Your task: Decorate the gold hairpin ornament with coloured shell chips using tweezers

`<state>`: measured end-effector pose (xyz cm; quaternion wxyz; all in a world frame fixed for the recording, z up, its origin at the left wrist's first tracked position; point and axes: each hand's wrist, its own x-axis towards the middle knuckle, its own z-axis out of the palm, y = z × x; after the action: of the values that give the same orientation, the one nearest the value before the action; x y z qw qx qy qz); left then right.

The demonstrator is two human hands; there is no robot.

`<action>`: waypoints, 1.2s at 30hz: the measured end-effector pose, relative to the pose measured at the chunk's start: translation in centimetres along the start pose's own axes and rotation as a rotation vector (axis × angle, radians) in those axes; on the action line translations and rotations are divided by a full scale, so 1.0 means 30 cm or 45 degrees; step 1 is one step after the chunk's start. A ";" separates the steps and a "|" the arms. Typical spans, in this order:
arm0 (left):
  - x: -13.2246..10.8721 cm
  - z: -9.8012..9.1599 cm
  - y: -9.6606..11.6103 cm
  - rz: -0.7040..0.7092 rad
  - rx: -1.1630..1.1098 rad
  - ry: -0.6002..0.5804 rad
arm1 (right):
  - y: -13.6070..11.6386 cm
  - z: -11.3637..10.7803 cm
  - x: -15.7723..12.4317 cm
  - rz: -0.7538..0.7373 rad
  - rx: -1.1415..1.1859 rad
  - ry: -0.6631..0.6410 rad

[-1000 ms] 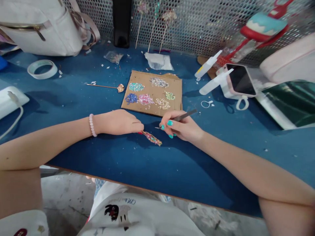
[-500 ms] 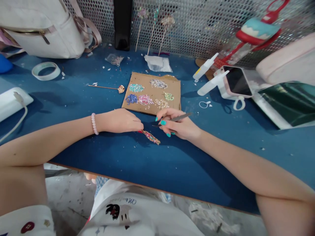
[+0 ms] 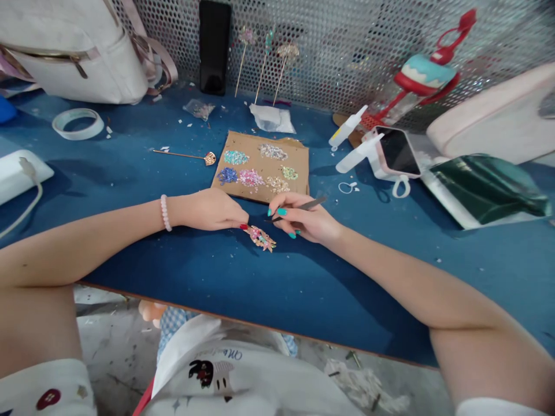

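Observation:
My left hand (image 3: pixel 215 210) is closed, pinching one end of a gold ornament set with pink and teal stones, probably a hairpin head (image 3: pixel 261 238). Its decorated face is turned up towards me, just over the blue table. To the right, my right hand (image 3: pixel 304 216) grips dark tweezers (image 3: pixel 313 203) like a pen. Their tips point left, a short way above the ornament and apart from it. Beyond both hands lies a cardboard piece (image 3: pixel 219 180) with small heaps of coloured stones, among them pink stones (image 3: pixel 251 177) and blue stones (image 3: pixel 228 175).
A gold hairpin (image 3: pixel 182 155) lies left of the cardboard. Two white glue bottles (image 3: pixel 359 153), a pink-framed device (image 3: pixel 396 151) and a green pouch (image 3: pixel 489 185) are at right. Tape (image 3: pixel 78 124) lies at left. A phone (image 3: pixel 214 49) and three decorated sticks (image 3: pixel 260 69) lean at the back.
The ornament has been turned in my left fingers, so more of its stone-covered face shows. My right hand keeps its hold on the tweezers. The whole view has shifted slightly.

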<state>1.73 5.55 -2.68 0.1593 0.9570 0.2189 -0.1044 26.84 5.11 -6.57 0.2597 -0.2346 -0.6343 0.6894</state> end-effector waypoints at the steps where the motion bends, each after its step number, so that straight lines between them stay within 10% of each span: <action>1: 0.001 -0.004 0.003 -0.010 -0.006 -0.007 | 0.001 -0.001 -0.002 -0.006 -0.001 0.000; 13: -0.018 -0.042 0.047 -0.160 -0.258 0.024 | 0.004 0.001 -0.005 -0.133 -0.141 0.005; 28: -0.052 -0.052 0.035 -0.258 -1.105 -0.041 | -0.030 0.067 -0.030 -0.504 -0.655 0.549; 36: -0.029 -0.022 0.045 -0.153 -1.395 -0.071 | -0.049 0.105 -0.054 -0.794 -1.166 0.329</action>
<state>1.67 4.29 -1.49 0.6334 0.7169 0.2913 -0.0096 26.12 1.77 -4.86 0.3981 -0.2071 -0.8709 0.2003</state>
